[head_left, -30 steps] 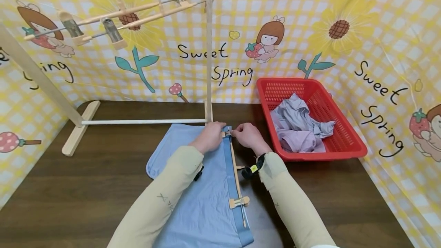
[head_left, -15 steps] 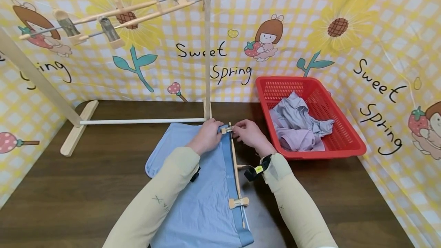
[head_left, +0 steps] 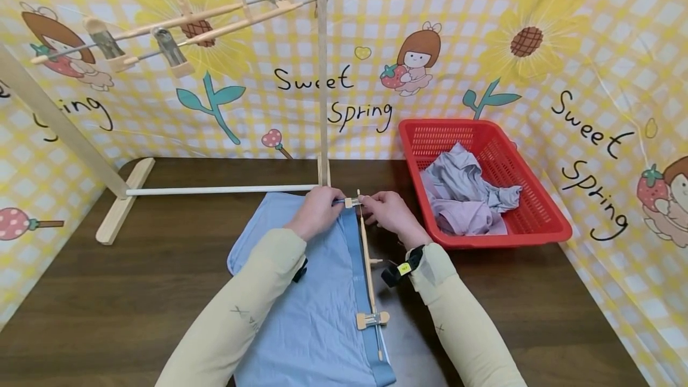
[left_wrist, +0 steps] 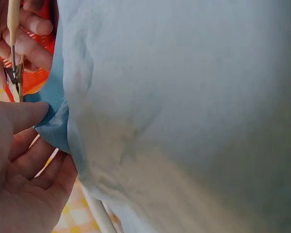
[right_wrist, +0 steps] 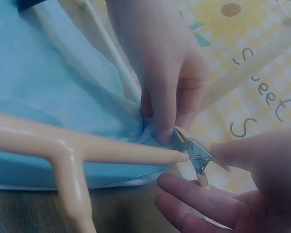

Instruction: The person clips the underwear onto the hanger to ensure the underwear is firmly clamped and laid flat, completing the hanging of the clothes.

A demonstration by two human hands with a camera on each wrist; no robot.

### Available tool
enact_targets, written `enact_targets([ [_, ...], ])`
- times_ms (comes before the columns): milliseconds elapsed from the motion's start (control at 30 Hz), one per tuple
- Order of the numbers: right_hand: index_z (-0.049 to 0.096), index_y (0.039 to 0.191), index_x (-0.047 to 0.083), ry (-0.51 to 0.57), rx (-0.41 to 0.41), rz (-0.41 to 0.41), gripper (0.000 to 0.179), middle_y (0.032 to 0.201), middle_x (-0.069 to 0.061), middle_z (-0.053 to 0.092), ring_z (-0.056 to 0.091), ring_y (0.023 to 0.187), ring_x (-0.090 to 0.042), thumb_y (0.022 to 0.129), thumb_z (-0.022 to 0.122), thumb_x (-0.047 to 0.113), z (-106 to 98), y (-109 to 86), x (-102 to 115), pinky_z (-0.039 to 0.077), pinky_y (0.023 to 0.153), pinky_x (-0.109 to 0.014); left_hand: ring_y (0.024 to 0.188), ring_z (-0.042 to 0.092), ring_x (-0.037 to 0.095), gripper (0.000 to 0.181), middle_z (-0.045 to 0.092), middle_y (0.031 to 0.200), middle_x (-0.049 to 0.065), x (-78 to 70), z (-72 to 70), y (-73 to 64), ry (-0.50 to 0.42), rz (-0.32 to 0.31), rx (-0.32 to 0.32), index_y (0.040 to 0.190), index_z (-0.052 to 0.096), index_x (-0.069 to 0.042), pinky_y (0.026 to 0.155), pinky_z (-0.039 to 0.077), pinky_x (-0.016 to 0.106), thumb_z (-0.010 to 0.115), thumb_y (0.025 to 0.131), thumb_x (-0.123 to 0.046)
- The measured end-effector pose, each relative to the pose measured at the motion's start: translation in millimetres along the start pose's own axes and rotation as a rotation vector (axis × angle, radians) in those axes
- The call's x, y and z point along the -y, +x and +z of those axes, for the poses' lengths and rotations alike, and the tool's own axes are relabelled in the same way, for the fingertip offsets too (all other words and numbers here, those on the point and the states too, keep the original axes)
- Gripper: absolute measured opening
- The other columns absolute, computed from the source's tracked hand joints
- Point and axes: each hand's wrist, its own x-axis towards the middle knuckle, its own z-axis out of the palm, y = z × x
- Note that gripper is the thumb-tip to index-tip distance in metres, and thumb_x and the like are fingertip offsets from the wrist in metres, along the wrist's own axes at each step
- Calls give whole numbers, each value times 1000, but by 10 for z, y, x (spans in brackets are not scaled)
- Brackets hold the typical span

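Note:
A light blue garment (head_left: 301, 315) with a darker waistband (left_wrist: 58, 127) lies spread on the table. Along the waistband runs a beige clip hanger (head_left: 365, 249), its hook side toward the right. Its near clip (head_left: 371, 320) sits over the band. At the far corner of the band, my left hand (head_left: 316, 211) pinches the cloth between thumb and fingers. My right hand (head_left: 391, 211) pinches the far metal clip (right_wrist: 198, 154), thumb on one arm and fingers on the other. In the right wrist view that clip's mouth is beside the left fingertips; whether cloth is inside it, I cannot tell.
A red basket (head_left: 543, 214) with crumpled grey and lilac clothes (head_left: 457, 178) stands at the right. Behind and left rises a wooden rack with a white lower bar (head_left: 226, 190). Two more clip hangers (head_left: 215, 34) hang at upper left. A patterned cloth covers the walls.
The left hand has shifted slightly left with the waistband corner. The right hand has kept its pinch on the far clip, which has moved slightly away and lies more crosswise.

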Motion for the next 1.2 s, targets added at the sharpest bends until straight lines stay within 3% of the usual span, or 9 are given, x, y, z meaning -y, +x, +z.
enact_targets([
  [267, 63, 113, 2, 81, -10, -8, 38, 104, -11, 74, 70, 89, -30, 105, 57, 38, -12, -25, 4, 55, 80, -45, 79, 58, 23, 9, 67, 95, 8, 70, -116, -55, -124, -4, 5, 108, 66, -4, 73, 48, 38, 60, 102, -8],
  [567, 67, 105, 1, 174, -41, -28, 37, 96, -10, 76, 73, 83, -26, 98, 68, 37, 1, -14, -16, 57, 77, -45, 91, 58, 27, 21, 65, 105, 14, 151, -216, -69, -225, -19, 106, 116, 66, 1, 83, 47, 42, 49, 106, -8],
  [833, 70, 101, 1, 257, -74, -87, 32, 96, -12, 76, 74, 84, -24, 96, 73, 32, 32, -20, -10, 57, 83, -44, 92, 53, 29, 23, 58, 97, 12, 138, -226, -69, -191, -23, 144, 110, 59, -3, 82, 43, 41, 38, 106, -10],
  [1000, 70, 99, 0, 324, -106, -125, 25, 95, -14, 76, 74, 82, -25, 96, 73, 24, 52, -34, -1, 58, 81, -40, 101, 48, 34, 24, 59, 96, 12, 147, -217, -76, -142, 8, 130, 110, 60, -3, 87, 41, 43, 37, 106, -9],
  [1200, 72, 96, -1, 391, -135, -166, 20, 92, -15, 76, 74, 79, -26, 95, 74, 18, 64, -41, 10, 59, 78, -36, 105, 48, 34, 24, 61, 102, 12, 155, -217, -73, -156, 18, 116, 113, 61, -3, 88, 42, 45, 39, 108, -9],
])
